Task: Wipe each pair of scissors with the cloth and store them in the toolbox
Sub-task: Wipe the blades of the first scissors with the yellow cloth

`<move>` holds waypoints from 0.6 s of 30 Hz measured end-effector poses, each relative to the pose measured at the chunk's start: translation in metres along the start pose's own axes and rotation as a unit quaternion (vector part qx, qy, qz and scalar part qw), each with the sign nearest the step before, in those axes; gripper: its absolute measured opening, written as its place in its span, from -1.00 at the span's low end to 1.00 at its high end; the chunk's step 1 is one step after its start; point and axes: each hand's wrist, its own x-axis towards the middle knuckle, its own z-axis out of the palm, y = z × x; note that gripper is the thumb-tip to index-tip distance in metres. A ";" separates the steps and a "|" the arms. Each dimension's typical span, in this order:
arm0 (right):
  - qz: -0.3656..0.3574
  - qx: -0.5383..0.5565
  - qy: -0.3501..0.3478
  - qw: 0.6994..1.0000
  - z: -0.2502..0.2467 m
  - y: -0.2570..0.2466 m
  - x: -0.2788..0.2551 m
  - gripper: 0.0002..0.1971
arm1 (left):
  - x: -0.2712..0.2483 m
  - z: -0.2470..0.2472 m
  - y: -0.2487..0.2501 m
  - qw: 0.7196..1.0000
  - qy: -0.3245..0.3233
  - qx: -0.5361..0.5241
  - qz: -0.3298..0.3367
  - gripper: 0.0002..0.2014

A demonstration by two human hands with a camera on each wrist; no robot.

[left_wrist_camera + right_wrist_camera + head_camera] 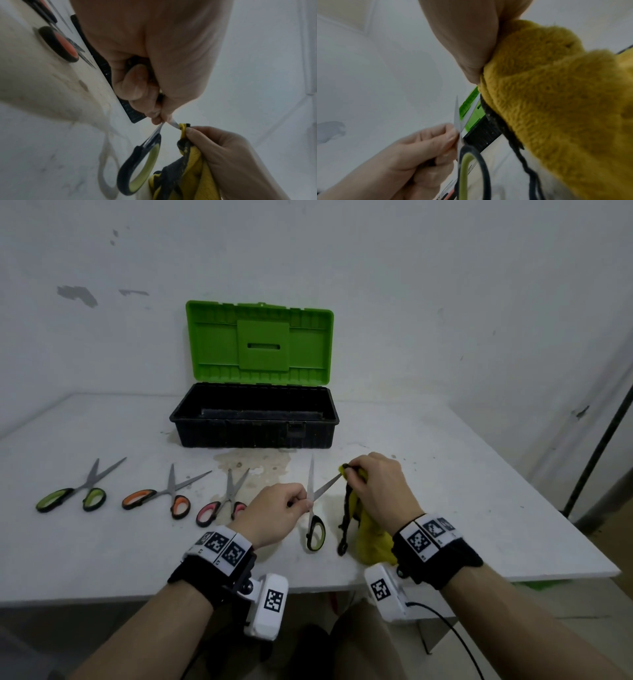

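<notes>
My left hand pinches a pair of green-handled scissors near the pivot, blades spread apart, one pointing up, the other to the right. My right hand grips a yellow cloth with a dark edge and pinches it round the tip of the right blade. In the left wrist view the scissors hang from my fingers and the cloth wraps the blade tip. In the right wrist view the cloth fills the right side beside the scissors. The toolbox stands open behind, black tub, green lid up.
Three more pairs of scissors lie in a row on the white table: green-handled at far left, orange-handled, pink-handled just left of my left hand. A brownish stain marks the table in front of the toolbox. The table's front edge is near.
</notes>
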 end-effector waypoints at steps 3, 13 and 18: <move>-0.035 0.017 0.023 0.999 -0.002 -0.004 -0.004 -0.85 | -0.001 0.000 -0.003 0.997 -0.015 -0.065 -0.032 -0.76; -0.053 0.054 0.026 0.997 0.009 -0.004 -0.004 -0.86 | -0.001 -0.004 0.000 0.985 -0.030 -0.162 -0.048 -0.78; -0.071 0.060 0.032 0.995 0.001 -0.012 -0.009 -0.89 | 0.000 -0.002 -0.003 0.977 -0.034 -0.199 -0.076 -0.76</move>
